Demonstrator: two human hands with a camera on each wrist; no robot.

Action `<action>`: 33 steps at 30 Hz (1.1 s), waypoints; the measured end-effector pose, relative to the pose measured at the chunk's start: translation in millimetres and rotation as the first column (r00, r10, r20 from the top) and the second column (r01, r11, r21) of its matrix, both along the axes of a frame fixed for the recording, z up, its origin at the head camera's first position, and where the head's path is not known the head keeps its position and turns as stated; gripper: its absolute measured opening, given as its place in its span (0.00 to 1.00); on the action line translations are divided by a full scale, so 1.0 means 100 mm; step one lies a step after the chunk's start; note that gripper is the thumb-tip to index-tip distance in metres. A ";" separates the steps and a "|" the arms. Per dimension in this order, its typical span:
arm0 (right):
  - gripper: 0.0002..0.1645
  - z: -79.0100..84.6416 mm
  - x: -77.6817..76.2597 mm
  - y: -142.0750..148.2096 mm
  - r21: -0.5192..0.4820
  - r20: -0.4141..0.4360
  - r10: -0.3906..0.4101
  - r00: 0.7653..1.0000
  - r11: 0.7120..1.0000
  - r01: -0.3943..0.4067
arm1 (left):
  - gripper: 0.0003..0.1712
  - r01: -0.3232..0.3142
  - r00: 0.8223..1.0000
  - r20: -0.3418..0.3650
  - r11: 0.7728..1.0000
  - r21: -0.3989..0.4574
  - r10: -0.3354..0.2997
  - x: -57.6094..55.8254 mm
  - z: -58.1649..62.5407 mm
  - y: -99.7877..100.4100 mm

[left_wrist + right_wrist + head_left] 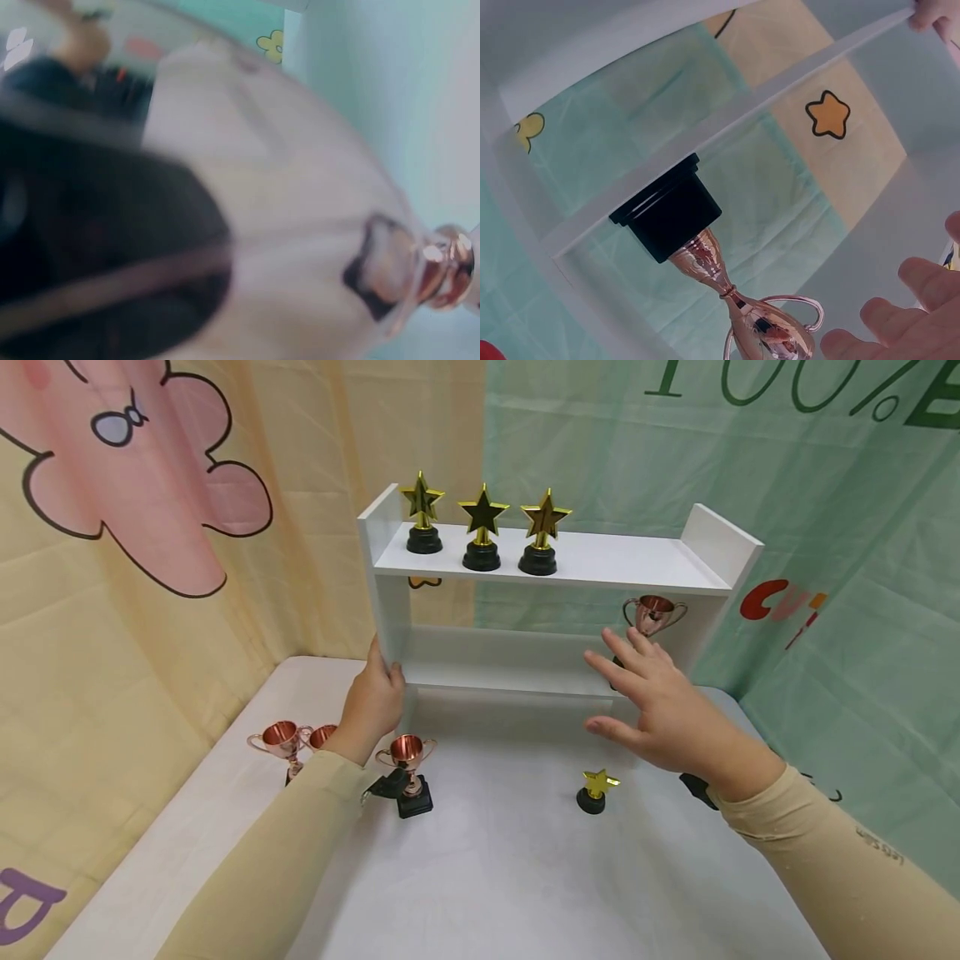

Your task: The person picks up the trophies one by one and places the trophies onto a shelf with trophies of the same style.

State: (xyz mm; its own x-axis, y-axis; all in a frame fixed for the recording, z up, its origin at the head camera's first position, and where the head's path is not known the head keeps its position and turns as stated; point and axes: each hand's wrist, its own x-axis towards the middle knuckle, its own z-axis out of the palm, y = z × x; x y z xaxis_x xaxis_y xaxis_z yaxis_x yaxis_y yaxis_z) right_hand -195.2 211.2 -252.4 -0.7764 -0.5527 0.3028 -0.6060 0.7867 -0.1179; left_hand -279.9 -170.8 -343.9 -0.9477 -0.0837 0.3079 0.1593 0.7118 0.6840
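Note:
My left hand grips the left side panel of a white two-tier shelf, with the thumb at its front edge. With fingers spread, my right hand hovers before the shelf's right part. Just behind it a copper trophy cup stands on the lower tier, its black base mostly hidden in the head view. Three gold star trophies line the top tier from left to middle. By my left forearm, a copper cup on a black base stands on the table.
Two more copper cups stand farther left, one partly hidden by my left arm. A small gold star trophy is on the white table before the shelf. Printed curtains hang behind and beside the table.

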 end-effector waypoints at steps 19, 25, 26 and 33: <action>0.52 -0.19 0.00 0.07 0.024 0.048 -0.013 0.999 1.000 0.011 | 0.38 0.002 1.000 -0.006 1.000 0.009 -0.002 -0.01 -0.01 0.00; 0.52 -0.28 0.02 0.10 0.018 0.048 -0.019 0.999 1.000 0.018 | 0.38 0.012 1.000 -0.002 1.000 0.013 -0.012 -0.02 -0.01 -0.01; 0.52 -0.30 0.02 0.11 0.014 0.049 -0.014 0.999 1.000 0.014 | 0.38 0.013 1.000 -0.002 1.000 0.014 -0.013 -0.02 -0.01 -0.01; 0.53 -0.41 0.03 0.14 0.019 0.089 -0.026 0.996 1.000 0.024 | 0.38 0.011 1.000 0.001 1.000 0.014 -0.011 -0.02 -0.02 0.00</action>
